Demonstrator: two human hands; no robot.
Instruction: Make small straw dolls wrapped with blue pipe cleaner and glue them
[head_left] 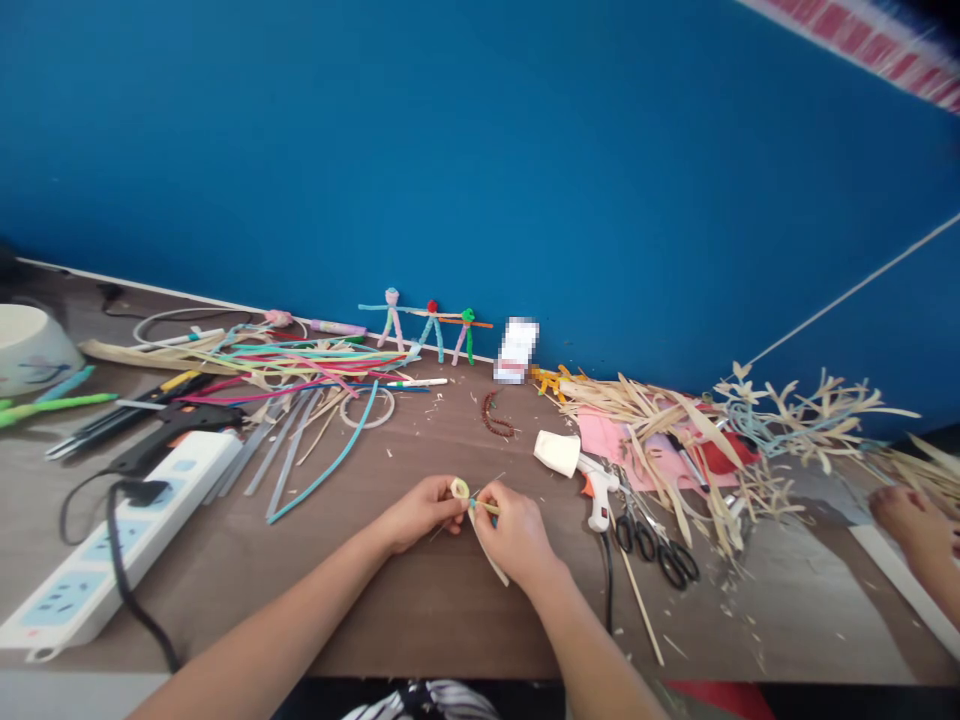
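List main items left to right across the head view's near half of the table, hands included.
Power strip → curved light-blue pipe cleaner → left hand holding a small pale ring → right hand → white glue gun → black-handled scissors → another person's hand.

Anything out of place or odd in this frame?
Mostly untidiness: pale strips sprawl in a tangle over the pink sheet, and small scraps litter the tabletop. The oddest spot is the pixelated patch by the wall, hiding detail.
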